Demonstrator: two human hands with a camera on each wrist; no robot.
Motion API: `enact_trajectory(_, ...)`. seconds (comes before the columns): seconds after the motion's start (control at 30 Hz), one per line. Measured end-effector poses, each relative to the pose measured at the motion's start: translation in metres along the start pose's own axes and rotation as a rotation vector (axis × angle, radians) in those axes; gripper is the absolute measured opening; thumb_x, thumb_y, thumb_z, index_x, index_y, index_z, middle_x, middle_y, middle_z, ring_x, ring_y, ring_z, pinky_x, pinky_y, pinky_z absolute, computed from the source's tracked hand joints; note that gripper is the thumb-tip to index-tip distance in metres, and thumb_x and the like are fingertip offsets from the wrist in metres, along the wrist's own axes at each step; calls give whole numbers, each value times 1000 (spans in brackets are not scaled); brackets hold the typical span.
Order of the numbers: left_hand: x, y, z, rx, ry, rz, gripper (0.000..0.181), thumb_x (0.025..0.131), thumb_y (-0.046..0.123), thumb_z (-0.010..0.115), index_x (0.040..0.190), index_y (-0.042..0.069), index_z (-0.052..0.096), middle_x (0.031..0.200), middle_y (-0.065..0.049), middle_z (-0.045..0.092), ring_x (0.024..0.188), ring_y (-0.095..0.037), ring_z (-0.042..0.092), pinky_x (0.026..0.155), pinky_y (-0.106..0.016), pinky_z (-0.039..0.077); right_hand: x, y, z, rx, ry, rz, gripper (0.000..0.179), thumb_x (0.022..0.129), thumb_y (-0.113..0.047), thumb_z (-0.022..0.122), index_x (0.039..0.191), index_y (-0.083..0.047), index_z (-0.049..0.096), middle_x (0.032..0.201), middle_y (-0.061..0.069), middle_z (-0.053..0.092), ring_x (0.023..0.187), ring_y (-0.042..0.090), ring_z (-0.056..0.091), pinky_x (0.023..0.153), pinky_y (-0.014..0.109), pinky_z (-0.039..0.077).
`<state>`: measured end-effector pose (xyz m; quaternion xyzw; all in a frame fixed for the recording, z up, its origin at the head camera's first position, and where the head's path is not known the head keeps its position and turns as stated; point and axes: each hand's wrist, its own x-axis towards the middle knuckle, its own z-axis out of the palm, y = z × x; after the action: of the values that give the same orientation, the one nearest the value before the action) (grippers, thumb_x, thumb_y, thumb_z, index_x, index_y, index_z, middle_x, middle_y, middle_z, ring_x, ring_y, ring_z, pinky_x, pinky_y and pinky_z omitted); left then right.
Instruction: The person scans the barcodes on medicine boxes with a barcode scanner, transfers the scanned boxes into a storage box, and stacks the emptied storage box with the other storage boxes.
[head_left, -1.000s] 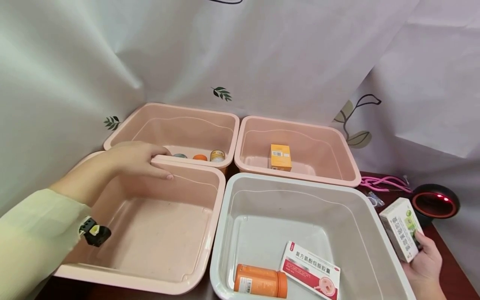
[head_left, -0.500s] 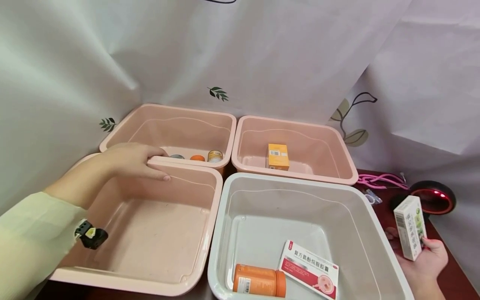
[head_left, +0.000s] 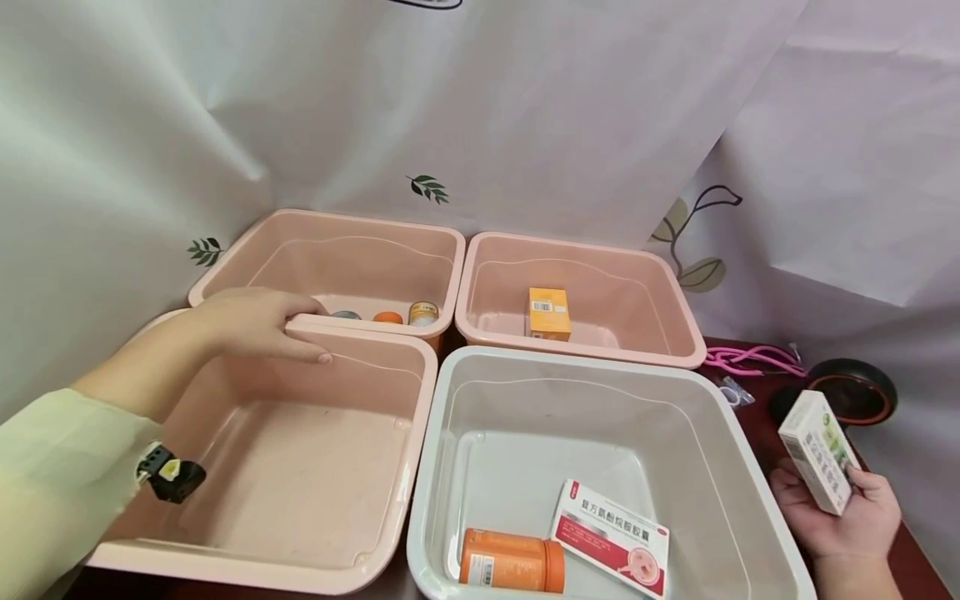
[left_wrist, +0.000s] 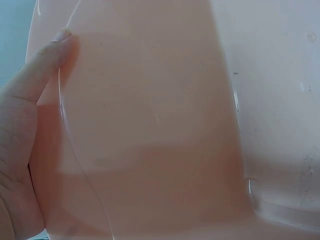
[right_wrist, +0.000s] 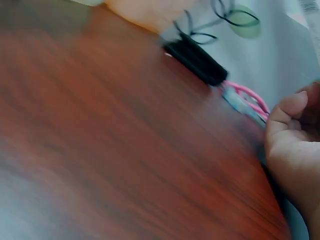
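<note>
Pink plastic made up three of the four bins, and the fourth was pale grey. One white and green carton (head_left: 817, 454) was in the right hand (head_left: 847, 512), to the right of the grey bin (head_left: 555, 408); the thumb pressed along one side and the fingers curled behind, so it was gripped. The left hand (head_left: 247, 321) straddled the far rim of the front left bin (head_left: 315, 467), thumb against the inner wall; the other fingers went over the rim, mostly hidden, and I could not tell whether they clasped it. One cream sleeve (head_left: 75, 467) covered that arm. The grey bin held two things: one orange bottle (head_left: 506, 560) on its side and one red and white box (head_left: 611, 540) lying just beside it. In the back left bin (head_left: 352, 267), three small round tops showed: one greyish lid (head_left: 347, 315), one orange lid (head_left: 388, 317) and one yellow-labelled jar (head_left: 423, 313). The back right bin (head_left: 607, 296) had one yellow box (head_left: 549, 315). On the red-brown table (right_wrist: 125, 125) were one round black device (head_left: 855, 390), a looped pink cord (head_left: 753, 361) and one small clear packet (head_left: 738, 390).
</note>
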<state>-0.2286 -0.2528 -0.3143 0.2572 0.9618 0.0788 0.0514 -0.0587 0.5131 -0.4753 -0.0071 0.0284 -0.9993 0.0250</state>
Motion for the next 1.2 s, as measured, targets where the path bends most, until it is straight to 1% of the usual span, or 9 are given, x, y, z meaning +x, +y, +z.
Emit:
enact_trajectory(0.13,0,0,0,14,6,-4,65,84,71,79,129,25,72,112,3,74,99,-23,70,82,-54,52,-7,-16,-3,-60,-96,60,43,105,-18,37,141,1,50,143,30,60,123,47,58,102,57,39)
enact_trajectory(0.2,0,1,0,13,4,-5,64,84,71,79,129,26,72,112,3,74,99,-23,70,82,-54,52,-10,-24,-5,-65,-150,101,42,109,-18,35,142,3,49,147,32,57,133,48,56,106,59,39)
enact_trajectory(0.23,0,1,0,14,4,-7,65,84,72,78,129,26,72,112,3,74,100,-23,70,81,-54,52,-12,-27,-5,-72,-154,109,41,110,-18,35,142,4,50,147,32,56,134,47,56,107,60,39)
enact_trajectory(0.4,-1,2,-2,9,5,-9,65,84,72,78,130,26,72,112,4,74,100,-23,70,82,-54,52,-15,-39,-5,-49,-172,122,41,112,-19,35,142,6,48,148,32,56,134,47,55,108,59,39)
enact_trajectory(0.5,-3,1,-3,8,2,-15,65,84,71,78,130,26,72,113,4,74,101,-24,70,83,-55,52,-13,-43,-4,-34,-185,115,42,110,-17,34,143,6,46,148,32,55,130,50,54,106,59,37)
enact_trajectory(0.63,-5,1,-4,7,-2,-21,66,84,72,78,131,25,72,113,4,74,102,-24,70,83,-55,52,-12,-44,-3,-19,-167,97,45,105,-13,34,143,6,45,147,31,53,127,50,52,104,58,35)
enact_trajectory(0.83,-6,2,-6,7,1,-14,66,84,71,78,131,25,72,112,4,74,101,-24,70,83,-55,52,-13,-39,-4,-18,-177,87,44,106,-15,32,142,8,44,147,36,53,133,53,52,108,64,33)
enact_trajectory(1.0,-7,2,-7,11,2,-16,64,85,70,79,130,25,72,112,3,75,101,-24,70,82,-55,52,-11,-31,-6,-51,-179,69,44,108,-16,30,141,8,48,144,37,56,130,56,56,105,70,38)
enact_trajectory(1.2,-8,1,-6,7,2,-15,64,85,70,79,129,25,72,112,3,74,100,-23,70,82,-54,52,-8,-23,-5,-94,-209,41,45,110,-14,25,142,6,50,143,34,58,124,54,60,99,66,45)
